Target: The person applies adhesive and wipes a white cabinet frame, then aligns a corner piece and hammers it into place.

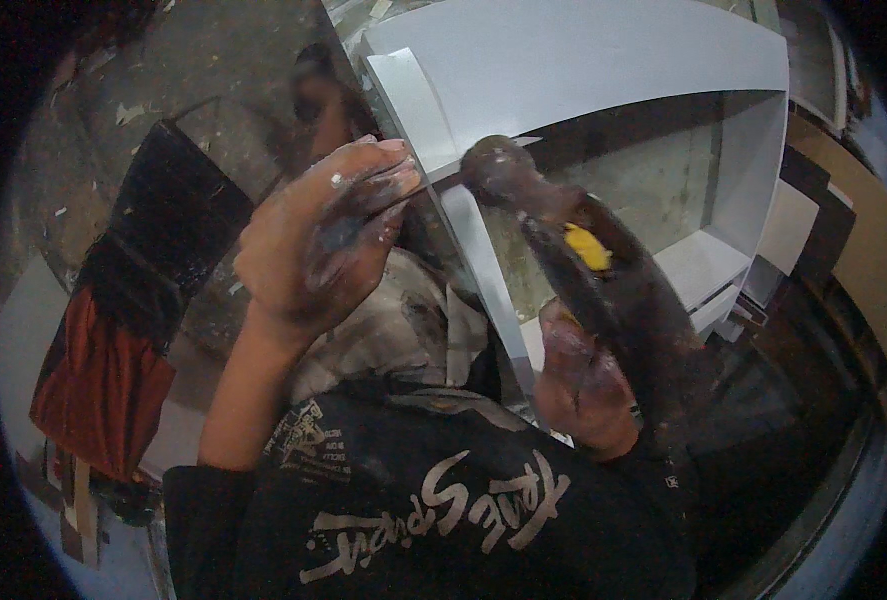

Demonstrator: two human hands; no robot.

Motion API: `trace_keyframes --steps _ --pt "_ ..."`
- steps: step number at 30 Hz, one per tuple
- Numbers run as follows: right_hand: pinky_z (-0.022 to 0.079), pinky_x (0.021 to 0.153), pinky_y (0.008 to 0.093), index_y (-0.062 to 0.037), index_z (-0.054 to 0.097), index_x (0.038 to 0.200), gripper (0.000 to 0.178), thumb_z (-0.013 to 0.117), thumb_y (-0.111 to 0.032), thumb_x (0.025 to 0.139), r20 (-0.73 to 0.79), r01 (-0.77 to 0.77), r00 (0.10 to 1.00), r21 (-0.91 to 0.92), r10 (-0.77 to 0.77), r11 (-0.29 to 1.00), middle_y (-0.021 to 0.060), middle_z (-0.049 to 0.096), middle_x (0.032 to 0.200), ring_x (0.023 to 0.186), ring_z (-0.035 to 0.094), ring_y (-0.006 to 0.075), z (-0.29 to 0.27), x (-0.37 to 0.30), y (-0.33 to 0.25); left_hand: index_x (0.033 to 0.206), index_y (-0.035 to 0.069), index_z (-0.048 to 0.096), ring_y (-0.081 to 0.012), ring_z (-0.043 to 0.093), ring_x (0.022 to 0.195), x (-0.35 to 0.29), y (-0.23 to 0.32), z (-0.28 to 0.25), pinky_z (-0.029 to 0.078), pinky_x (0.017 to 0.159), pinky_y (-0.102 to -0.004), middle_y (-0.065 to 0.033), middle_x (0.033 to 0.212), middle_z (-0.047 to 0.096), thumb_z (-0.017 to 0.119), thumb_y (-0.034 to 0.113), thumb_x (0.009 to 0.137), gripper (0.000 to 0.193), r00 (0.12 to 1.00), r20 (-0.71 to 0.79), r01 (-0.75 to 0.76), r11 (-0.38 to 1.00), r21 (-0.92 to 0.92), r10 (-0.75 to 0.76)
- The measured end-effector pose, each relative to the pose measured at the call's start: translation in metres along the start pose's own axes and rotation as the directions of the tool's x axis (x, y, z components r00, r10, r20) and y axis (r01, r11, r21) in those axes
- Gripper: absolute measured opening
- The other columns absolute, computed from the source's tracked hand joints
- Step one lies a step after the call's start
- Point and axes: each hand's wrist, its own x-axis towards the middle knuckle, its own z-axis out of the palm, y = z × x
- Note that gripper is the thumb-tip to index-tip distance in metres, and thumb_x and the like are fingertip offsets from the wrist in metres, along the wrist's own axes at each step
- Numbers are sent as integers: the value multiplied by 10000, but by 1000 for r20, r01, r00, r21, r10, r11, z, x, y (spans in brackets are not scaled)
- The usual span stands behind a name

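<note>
My right hand (585,385) grips a claw hammer, its fingers wrapped below the head; the handle is mostly hidden. The dark hammer head (643,290) is close to the camera, its round striking end pointing away to the left, with a yellow patch in its middle. My left hand (328,235), dusted with white, has its fingers pressed together beside the near left edge of a white cabinet frame (583,55). Something thin seems to lie between those fingertips, but I cannot make out what. The hammer's striking end appears just right of them.
The white frame has an open middle showing greyish floor. Black material (163,220) and an orange-brown cloth (103,390) are at the left. Brown and dark boards (863,250) stand along the right. Small scraps litter the floor (133,85) at the far left.
</note>
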Motion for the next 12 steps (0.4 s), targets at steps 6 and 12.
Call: trace_keyframes --steps 6,12 --pt "477 573 362 40 581 1146 407 659 -191 820 96 212 977 -311 -192 927 176 645 895 661 620 290 -6 -4 4 1118 9 632 -229 721 872 5 10 -4 562 752 -291 -110 1026 718 739 -60 704 433 997 65 38 994 101 -45" --pt "419 461 377 39 587 1171 525 713 -240 744 15 111 994 -197 -110 974 145 593 771 545 562 291 -13 -37 -24 1114 11 635 -231 719 857 5 0 2 557 747 -283 -100 1039 716 733 -56 709 422 999 26 21 998 60 -23"
